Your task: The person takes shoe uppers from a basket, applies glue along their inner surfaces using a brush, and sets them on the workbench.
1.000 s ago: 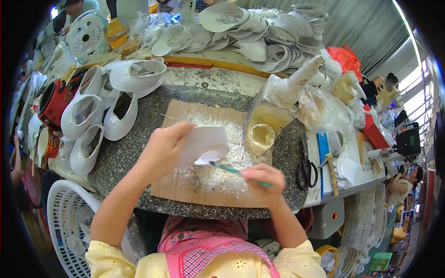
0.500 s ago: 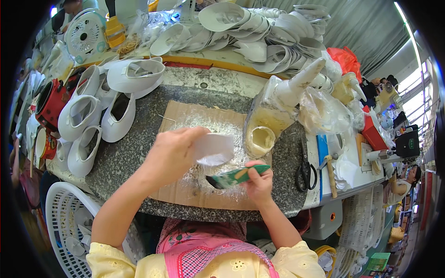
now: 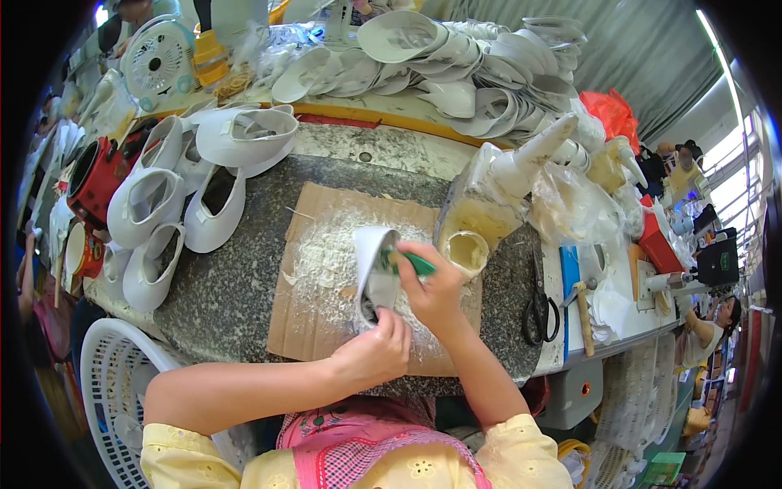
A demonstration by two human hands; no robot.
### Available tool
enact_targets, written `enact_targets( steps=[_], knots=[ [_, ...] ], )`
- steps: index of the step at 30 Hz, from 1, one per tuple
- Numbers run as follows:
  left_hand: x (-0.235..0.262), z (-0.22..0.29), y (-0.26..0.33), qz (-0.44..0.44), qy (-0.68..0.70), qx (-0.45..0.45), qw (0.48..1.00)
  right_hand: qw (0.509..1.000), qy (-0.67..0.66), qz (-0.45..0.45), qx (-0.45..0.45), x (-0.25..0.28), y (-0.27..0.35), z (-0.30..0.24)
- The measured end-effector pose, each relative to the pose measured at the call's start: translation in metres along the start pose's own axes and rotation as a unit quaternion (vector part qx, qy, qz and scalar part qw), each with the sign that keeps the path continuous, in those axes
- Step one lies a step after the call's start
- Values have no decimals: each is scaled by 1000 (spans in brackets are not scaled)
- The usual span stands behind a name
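My left hand (image 3: 373,350) pinches the lower edge of a white shoe upper (image 3: 366,273), which stands turned on its side above a glue-smeared cardboard sheet (image 3: 314,330). My right hand (image 3: 432,289) grips a green-handled brush (image 3: 419,263). The brush's far end reaches into the opening of the upper, and its bristles are hidden there. Just beyond my right hand is a yellowed plastic container (image 3: 467,248) with a round mouth and a pale rim, caked with dried glue.
Several white shoe uppers (image 3: 216,210) stand at the left, with stacks of more pieces (image 3: 407,37) at the back. Black scissors (image 3: 538,314) and a wooden-handled hammer (image 3: 584,322) lie at the right. A white plastic basket (image 3: 106,383) sits low at the left.
The shoe upper has come lower and turned, its opening now facing right. My left hand moved down to its lower edge. My right hand rose, bringing the brush into the opening.
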State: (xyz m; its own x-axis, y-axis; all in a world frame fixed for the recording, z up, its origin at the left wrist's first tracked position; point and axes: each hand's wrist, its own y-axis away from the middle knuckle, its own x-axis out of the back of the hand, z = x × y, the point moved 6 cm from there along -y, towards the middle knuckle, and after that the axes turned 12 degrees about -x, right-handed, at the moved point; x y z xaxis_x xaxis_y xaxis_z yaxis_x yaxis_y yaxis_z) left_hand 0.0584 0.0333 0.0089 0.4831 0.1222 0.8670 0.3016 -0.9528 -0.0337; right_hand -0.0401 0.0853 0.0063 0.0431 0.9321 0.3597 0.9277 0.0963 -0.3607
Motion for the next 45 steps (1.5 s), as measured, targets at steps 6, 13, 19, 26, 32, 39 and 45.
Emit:
enact_targets(
  steps=[6, 13, 19, 26, 32, 39, 45],
  knots=[
    [-5, -12, 16, 31, 65, 42, 997, 990, 101, -82, -49, 1, 6, 0],
    [-16, -8, 51, 82, 131, 127, 980, 996, 70, -31, -36, -2, 2, 16],
    [-27, -9, 93, 154, 314, 269, 897, 953, -167, -147, -204, -1, 14, -12],
    [-41, 3, 102, 196, 371, 257, 871, 986, 21, -124, 113, -47, 24, -10],
    [-39, 13, 99, 203, 277, 219, 913, 948, 38, -243, 202, -56, 47, -14],
    [-32, 24, 91, 181, 167, 183, 952, 895, 74, -340, 278, -61, 30, -35],
    [-35, 29, 93, 158, 182, 171, 955, 890, 60, -422, 163, -49, 18, -34]
  ],
)
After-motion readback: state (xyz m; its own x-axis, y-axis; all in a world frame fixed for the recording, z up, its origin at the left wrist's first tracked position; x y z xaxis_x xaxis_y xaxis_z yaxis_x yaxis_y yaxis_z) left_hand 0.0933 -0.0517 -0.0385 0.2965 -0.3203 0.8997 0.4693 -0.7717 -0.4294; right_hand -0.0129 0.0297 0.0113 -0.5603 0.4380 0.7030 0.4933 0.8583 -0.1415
